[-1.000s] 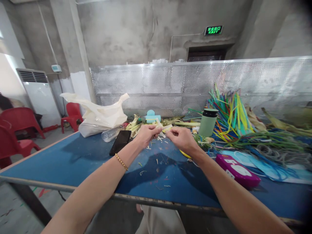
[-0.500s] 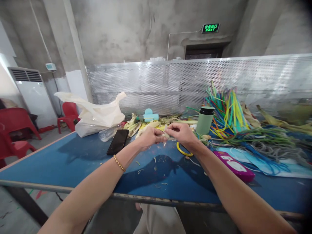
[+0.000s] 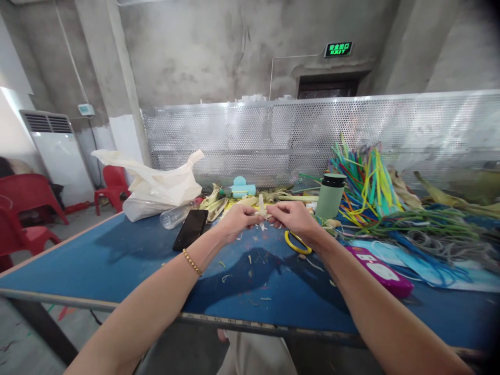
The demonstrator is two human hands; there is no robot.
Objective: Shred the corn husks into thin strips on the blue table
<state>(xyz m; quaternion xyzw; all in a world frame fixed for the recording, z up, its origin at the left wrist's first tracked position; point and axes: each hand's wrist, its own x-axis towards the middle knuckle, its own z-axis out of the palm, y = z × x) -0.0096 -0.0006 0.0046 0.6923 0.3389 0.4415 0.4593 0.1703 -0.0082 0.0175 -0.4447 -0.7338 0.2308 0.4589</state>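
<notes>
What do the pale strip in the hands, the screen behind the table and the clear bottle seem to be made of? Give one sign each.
Pale strip: probably plant husk, matte, coloured like the leafy scraps nearby.
Screen: metal, shiny, with rows of punched holes.
Clear bottle: likely plastic, glossy and see-through, though glass is possible.

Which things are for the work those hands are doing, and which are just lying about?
Probably for the work:
- pale strips, pinched by left hand and right hand
- husk-like leaves, maybe

Probably just lying about:
- black phone
- white bag
- green bottle
- purple box
</notes>
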